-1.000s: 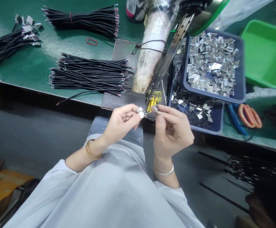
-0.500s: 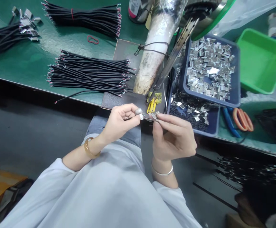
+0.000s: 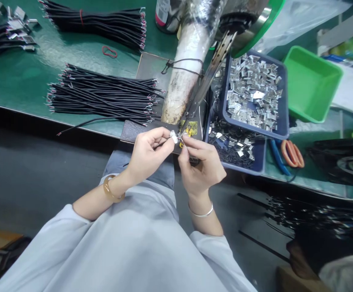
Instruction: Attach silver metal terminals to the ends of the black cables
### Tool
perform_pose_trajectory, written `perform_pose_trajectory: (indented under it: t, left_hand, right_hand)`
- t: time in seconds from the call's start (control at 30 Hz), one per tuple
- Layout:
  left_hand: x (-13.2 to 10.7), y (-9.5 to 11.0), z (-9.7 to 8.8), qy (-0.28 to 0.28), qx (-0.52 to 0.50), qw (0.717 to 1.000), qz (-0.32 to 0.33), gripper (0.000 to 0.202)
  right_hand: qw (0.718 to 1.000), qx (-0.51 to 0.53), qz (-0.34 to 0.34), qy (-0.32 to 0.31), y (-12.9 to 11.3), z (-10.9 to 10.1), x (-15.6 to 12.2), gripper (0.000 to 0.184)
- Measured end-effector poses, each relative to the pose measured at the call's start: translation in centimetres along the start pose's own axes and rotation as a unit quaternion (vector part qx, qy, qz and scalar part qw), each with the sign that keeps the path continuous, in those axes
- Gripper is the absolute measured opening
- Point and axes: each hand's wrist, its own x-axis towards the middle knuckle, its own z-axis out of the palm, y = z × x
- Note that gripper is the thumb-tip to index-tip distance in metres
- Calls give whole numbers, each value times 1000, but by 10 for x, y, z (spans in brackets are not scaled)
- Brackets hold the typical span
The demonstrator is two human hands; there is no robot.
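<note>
Just over the front edge of the green counter (image 3: 21, 83), the left hand (image 3: 150, 150) has thumb and forefinger pinched on thin silvery wire ends (image 3: 178, 138), with a white patch at the fingertips, while the right hand (image 3: 202, 164), a silver bangle at its wrist, grips a small silvery metal piece (image 3: 182, 136) in its fingertips; the two meet closely, and blur hides whether the parts touch. Right behind the fingertips sits a small yellow tool (image 3: 190, 131), partly covered, on a dark grey board (image 3: 132, 129) reaching the counter's front edge. To the right along that edge stand a lower blue plastic tray (image 3: 259, 160) of dark and silvery bits and pliers with orange and blue handles (image 3: 292, 153); to the left lies a row of black cables (image 3: 103, 95) with bared ends. Farther back, an upper blue plastic tray (image 3: 282, 117) of silvery metal plates overlaps the lower one, beside a bright green plastic bin (image 3: 313, 87). Toward the far edge lie a red rubber band (image 3: 109, 51) and a red-tied bundle of black cables (image 3: 94, 24).
</note>
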Motion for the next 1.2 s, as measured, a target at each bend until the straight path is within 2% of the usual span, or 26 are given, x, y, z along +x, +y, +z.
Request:
perform_pose_trajectory:
  t: [0.13, 0.4, 0.53, 1.2]
  left_hand:
    - [2, -1, 1, 10, -3, 1000, 16, 17]
    - [2, 5, 2, 7, 11, 1000, 14, 18]
    - [1, 6, 0, 7, 22, 1000, -6, 16]
    - [-2, 7, -1, -7, 31, 999, -16, 19]
  right_hand:
    - [999, -28, -39, 9, 2, 2, 3, 17]
    - [997, -42, -58, 17, 3, 2, 6, 18]
    - [995, -51, -84, 4, 5, 1, 5, 17]
    - [994, -55, -90, 9, 6, 0, 7, 17]
